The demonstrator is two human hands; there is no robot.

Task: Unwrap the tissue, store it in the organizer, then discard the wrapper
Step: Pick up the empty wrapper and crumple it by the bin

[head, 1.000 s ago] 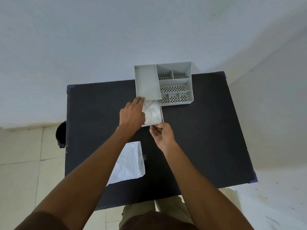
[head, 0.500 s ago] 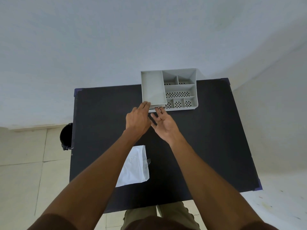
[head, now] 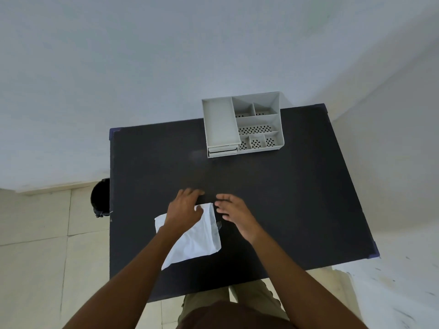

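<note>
White plastic wrapper [head: 197, 241] lies flat on the black table [head: 297, 198], near me. I see my left hand [head: 184, 211] over it and my right hand [head: 234, 213] beside it, fingers spread, holding nothing. Farther back stands the grey organizer [head: 243, 124], drawer shut.

Bare forearms run up from the bottom of frame, no sleeves showing, olive-khaki trousers [head: 251, 295] at bottom centre.

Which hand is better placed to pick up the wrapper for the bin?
Left. The left hand already lies over the wrapper, and the bin stands off the table's left edge; the right hand hovers beside it.
</note>
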